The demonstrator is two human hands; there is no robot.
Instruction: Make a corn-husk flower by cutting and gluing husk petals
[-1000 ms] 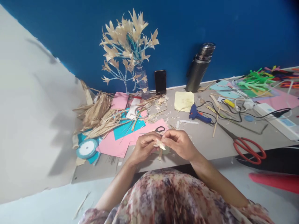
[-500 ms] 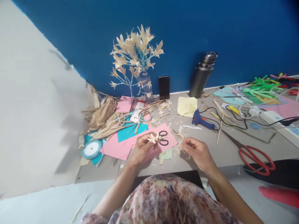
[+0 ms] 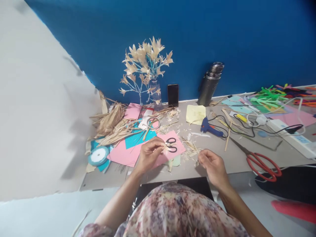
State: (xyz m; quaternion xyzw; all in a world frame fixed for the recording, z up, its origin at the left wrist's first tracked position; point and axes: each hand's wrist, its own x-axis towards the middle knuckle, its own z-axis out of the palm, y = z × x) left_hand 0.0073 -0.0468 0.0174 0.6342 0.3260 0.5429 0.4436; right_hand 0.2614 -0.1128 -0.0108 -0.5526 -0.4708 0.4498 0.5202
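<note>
Between the closed fingertips of my left hand [image 3: 151,154] is a small pale husk flower [image 3: 167,146], partly covered by the fingers. Just behind it, black-handled scissors [image 3: 172,141] lie on pink paper [image 3: 127,154]. My right hand [image 3: 212,164] is closed in a pinch to the right, apart from the flower and close to a heap of husk scraps [image 3: 191,148]. What its fingertips hold, if anything, is too small to make out.
Husk flowers [image 3: 145,59] stand in a clear bottle by the blue wall. Dried husks [image 3: 112,120] and a ribbon spool [image 3: 98,155] lie left. Rightward are a blue glue gun [image 3: 211,128], a flask [image 3: 211,84], red-handled scissors [image 3: 263,164] and a power strip [image 3: 291,136].
My left hand has turned the flower, so its petals no longer spread toward me. My right hand has moved slightly right, away from the left. The camera view has shifted a little.
</note>
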